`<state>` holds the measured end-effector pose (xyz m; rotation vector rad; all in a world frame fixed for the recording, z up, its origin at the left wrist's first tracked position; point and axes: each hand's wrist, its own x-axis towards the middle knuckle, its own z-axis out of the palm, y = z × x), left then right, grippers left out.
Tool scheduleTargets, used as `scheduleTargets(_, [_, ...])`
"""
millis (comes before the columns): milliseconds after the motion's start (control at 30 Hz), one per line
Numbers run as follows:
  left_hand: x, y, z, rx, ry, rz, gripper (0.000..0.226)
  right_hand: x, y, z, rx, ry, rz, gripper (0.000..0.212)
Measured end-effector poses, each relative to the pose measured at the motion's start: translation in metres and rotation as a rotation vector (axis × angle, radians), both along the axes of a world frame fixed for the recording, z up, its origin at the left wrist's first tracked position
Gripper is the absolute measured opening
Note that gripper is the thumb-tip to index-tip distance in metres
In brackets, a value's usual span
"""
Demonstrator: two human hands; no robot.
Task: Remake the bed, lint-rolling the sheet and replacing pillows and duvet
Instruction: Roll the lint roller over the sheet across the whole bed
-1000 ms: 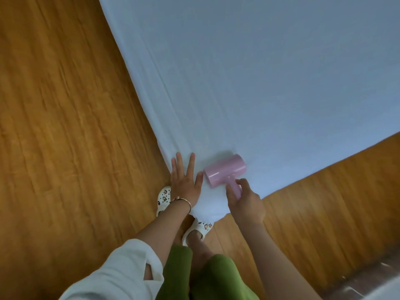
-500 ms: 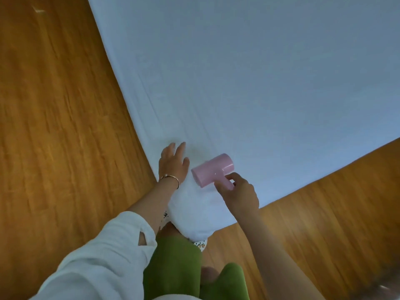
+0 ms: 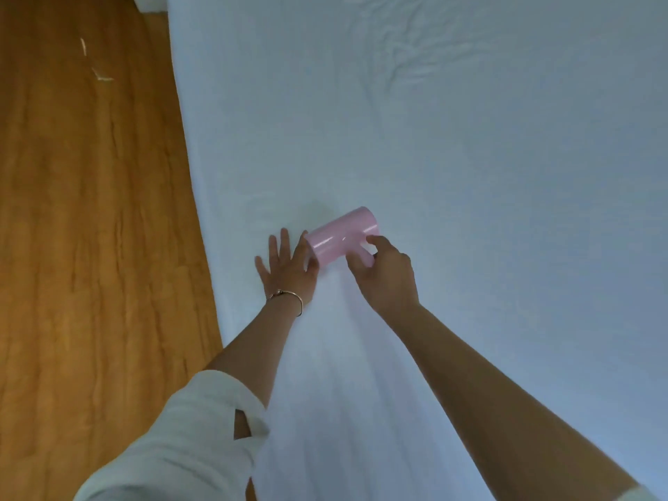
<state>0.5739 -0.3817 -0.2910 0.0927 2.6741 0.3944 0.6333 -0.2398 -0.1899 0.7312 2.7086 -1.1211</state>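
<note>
A white sheet [image 3: 452, 157] covers the bed and fills most of the view, with a few creases at the top right. A pink lint roller [image 3: 338, 235] lies with its drum on the sheet near the bed's left edge. My right hand [image 3: 385, 273] grips its short handle from behind. My left hand [image 3: 287, 271] presses flat on the sheet just left of the roller, fingers spread, a thin bracelet at the wrist. No pillows or duvet are in view.
A wooden floor [image 3: 90, 229] runs along the left side of the bed. A small pale scrap [image 3: 103, 77] lies on it at the upper left. A white object [image 3: 148, 3] shows at the top by the bed's far corner.
Both hands and the roller have moved from the bed's near corner further up onto the sheet. The view has lifted, so my legs and shoes are out of sight.
</note>
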Motion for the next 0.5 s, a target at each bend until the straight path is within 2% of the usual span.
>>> scheduleTargets(133, [-0.065,0.014,-0.015,-0.075,0.130,0.138,0.060,-0.110,-0.001,-0.022,0.026,0.094,0.038,0.044])
scheduleTargets(300, [-0.071,0.020,-0.040,-0.090,0.313,0.207,0.061,-0.224,0.001,-0.043,0.010,0.196,-0.011,0.041])
scheduleTargets(400, [-0.072,0.022,-0.051,-0.068,0.362,0.228,0.061,-0.264,0.001,-0.054,-0.033,0.198,-0.028,0.042])
scheduleTargets(500, [-0.074,0.023,-0.058,-0.059,0.367,0.227,0.060,-0.270,0.003,-0.071,-0.083,0.168,-0.053,0.037])
